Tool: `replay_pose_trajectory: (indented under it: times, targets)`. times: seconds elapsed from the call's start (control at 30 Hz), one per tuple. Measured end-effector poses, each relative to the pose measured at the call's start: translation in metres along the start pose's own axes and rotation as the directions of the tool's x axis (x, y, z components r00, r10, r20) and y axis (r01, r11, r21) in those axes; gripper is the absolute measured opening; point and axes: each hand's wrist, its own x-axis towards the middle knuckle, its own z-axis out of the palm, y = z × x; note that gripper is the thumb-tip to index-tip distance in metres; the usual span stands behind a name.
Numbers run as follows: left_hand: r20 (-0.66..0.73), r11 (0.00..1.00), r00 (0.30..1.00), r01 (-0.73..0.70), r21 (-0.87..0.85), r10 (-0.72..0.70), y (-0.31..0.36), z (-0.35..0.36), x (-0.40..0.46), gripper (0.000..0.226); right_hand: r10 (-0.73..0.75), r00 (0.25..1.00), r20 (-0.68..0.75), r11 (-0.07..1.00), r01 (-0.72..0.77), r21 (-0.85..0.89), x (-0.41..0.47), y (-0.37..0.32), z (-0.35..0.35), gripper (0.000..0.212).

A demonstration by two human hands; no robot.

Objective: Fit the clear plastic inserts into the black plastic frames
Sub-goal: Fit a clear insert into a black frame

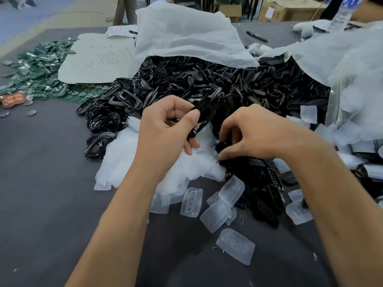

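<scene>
Because the heap of black frames spills from its bag beside loose clear inserts on the surface, we risk snagging neighbours. Our left hand pinches one frame; our right hand grasps another black piece, which could slip.

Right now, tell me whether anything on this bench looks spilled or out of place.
Black frames spill from an opened bag across the table. Clear inserts lie scattered loose near the table edge. Green circuit boards sprawl at far left, partly under a white sheet.
</scene>
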Motion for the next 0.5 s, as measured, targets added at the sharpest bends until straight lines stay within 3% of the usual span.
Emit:
replay_pose_trajectory:
  times: [0.1,0.3,0.4,0.5]
  targets:
    - [0.012,0.999,0.999,0.034,-0.006,-0.033,-0.004,0.002,-0.001,0.011,0.020,1.000,-0.011,0.995,-0.021,-0.095,0.003,-0.009,0.009,0.042]
    - [0.056,0.990,0.994,0.103,-0.096,-0.098,-0.010,0.002,0.000,0.023,-0.033,0.999,-0.001,0.998,0.033,-0.050,0.004,-0.003,0.005,0.026]
    - [0.056,0.982,0.993,0.114,-0.148,-0.107,-0.010,0.002,0.001,0.030,-0.072,0.997,-0.017,0.988,0.074,0.136,0.003,0.007,-0.002,0.017]
    - [0.048,0.976,0.994,0.110,-0.187,-0.103,-0.010,0.004,0.001,0.040,-0.060,0.987,-0.147,0.882,0.121,0.456,0.003,0.013,0.001,0.021]
